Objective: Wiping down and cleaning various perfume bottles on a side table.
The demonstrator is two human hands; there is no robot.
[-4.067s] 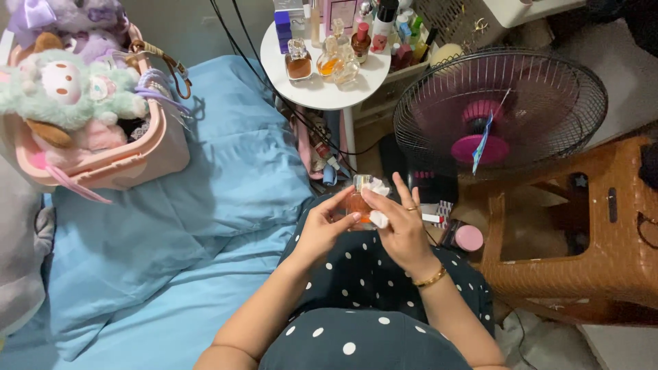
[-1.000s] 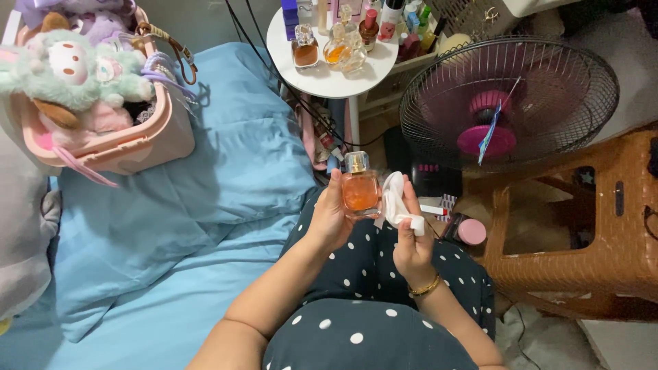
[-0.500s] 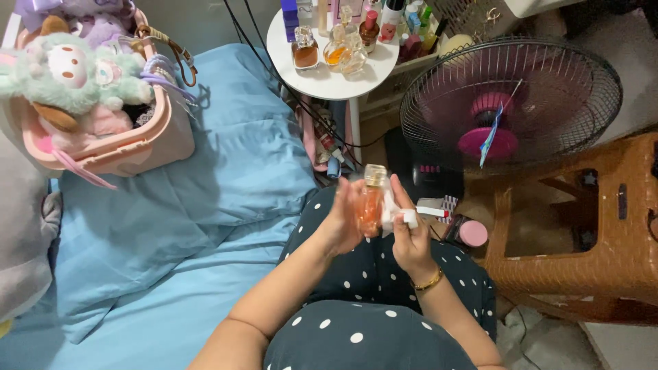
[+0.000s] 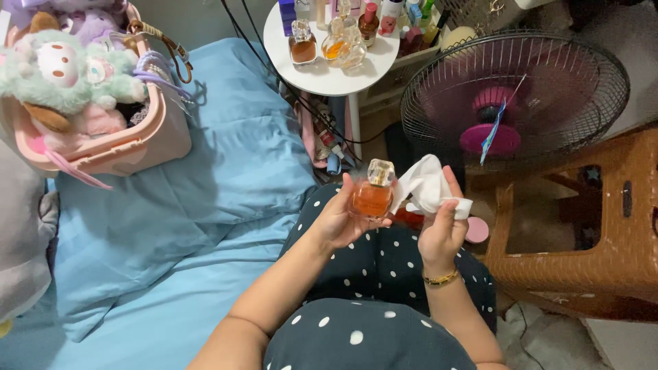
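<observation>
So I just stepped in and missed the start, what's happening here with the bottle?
A person sits on a bed with a blue sheet, holding a small orange perfume bottle upright in the left hand. The right hand holds a crumpled white tissue right beside the bottle. More perfume bottles stand on the round white table ahead, next to a floor fan.

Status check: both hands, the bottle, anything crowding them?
Left hand grips orange perfume bottle, upright, cap on. Right hand holds white tissue beside bottle. Fan and round white table beyond, apart from both hands.
</observation>
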